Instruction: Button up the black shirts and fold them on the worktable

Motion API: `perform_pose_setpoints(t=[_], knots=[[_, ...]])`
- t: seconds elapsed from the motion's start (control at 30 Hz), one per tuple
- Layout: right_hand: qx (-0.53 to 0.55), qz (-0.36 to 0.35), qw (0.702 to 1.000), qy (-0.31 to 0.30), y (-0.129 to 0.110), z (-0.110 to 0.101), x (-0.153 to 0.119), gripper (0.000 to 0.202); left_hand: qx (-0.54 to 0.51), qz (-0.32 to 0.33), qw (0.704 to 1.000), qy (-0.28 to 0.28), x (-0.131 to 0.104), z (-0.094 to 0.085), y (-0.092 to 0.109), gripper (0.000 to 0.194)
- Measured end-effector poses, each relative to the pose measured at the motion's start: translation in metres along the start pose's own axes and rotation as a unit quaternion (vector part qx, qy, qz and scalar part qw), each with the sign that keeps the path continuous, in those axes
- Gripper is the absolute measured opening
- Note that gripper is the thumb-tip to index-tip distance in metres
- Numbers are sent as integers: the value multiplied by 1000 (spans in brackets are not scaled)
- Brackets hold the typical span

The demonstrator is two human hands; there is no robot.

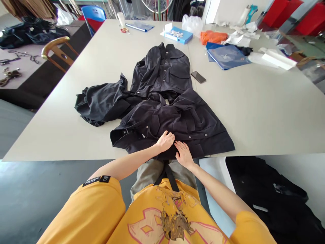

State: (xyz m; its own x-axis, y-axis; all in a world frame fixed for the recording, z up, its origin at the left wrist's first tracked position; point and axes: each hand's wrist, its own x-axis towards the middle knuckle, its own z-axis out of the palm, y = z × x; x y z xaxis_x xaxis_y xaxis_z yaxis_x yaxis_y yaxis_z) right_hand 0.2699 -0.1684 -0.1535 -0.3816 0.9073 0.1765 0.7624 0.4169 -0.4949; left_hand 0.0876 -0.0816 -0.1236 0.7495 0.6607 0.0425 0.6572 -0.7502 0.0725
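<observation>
A dark jacket [213, 125] lies sideways along the near edge of the table, its collar to the left and its snap-button front running across it. My left hand [166, 140] is closed on the jacket's front edge, fingers bent inward. Just right of it, my right hand [183, 153] rests on the same front edge, fingers stretched over the cloth and thumb apart. The fingertips of both hands almost meet. Silver snaps show on the front, left and right of my hands. What lies beneath my left fingers is hidden.
Beyond it lies another dark jacket [175, 69], with a crumpled dark garment [101, 101] to the left. A phone [198, 77] lies right of the far jacket. Blue folders [227, 56], an orange bag [213, 36], a blue box [178, 35] and scissors [124, 30] are farther back.
</observation>
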Motion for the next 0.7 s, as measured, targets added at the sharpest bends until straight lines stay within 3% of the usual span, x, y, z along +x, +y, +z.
perform_pose_setpoints(t=[0.1,0.13,0.27,0.33,0.43,0.53,0.7], knots=[[70,88,993,35,-3,-12,16,39,3,-46,999,-17,-11,4,17,44],[89,136,986,22,-3,-18,24,35,-1,-60,998,-19,-15,7,22,47],[151,305,927,-158,7,-38,63,38,-29,-116,992,-24,-22,16,33,58],[170,329,899,-234,14,-40,80,48,-47,-130,990,-17,-24,18,34,59],[178,351,870,-297,23,-35,97,61,-90,-124,988,12,-28,18,28,59],[183,370,849,-331,29,-30,105,71,-147,-138,978,57,-30,18,21,57],[225,396,813,-363,35,-31,109,75,-263,-232,930,113,-22,22,18,57]])
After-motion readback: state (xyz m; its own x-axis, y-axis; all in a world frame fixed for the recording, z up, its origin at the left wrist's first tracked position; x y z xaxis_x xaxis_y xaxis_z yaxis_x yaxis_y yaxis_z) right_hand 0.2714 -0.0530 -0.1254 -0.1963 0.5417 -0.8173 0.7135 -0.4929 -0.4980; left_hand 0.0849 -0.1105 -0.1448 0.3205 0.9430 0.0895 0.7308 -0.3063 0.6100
